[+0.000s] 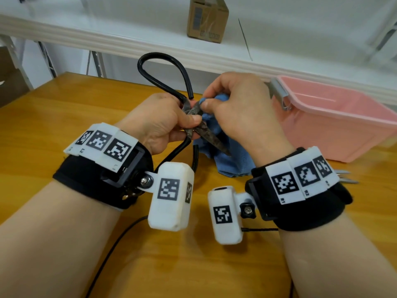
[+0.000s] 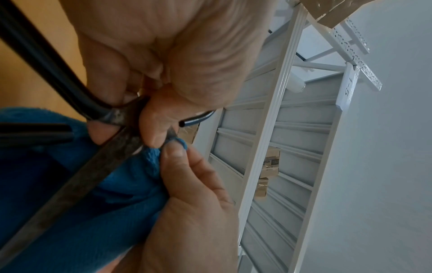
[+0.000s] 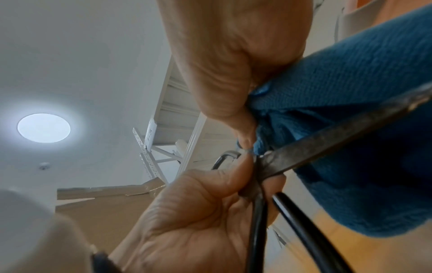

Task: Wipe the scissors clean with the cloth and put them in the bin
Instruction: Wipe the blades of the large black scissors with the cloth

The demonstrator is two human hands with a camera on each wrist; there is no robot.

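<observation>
Left hand [image 1: 165, 119] grip pinches scissors [image 1: 206, 134] at pivot | blades point toward wearer | right hand [image 1: 240, 112] pinches blue cloth [image 1: 227, 160] at blade base | pink bin [image 1: 335, 117] nearer right hand

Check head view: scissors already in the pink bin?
No, the left hand grips the scissors above the table while the right hand pinches the blue cloth against them; the pink bin stands apart.

Scissors [image 1: 194, 123] held above the counter [image 1: 64, 117], left of the bin [image 1: 335, 117]. Cloth [image 1: 227, 162] beneath the blades, draping onto the counter, also left of the bin. Cardboard box [image 1: 207, 18] on the shelf [image 1: 129, 44] behind the bin.
</observation>
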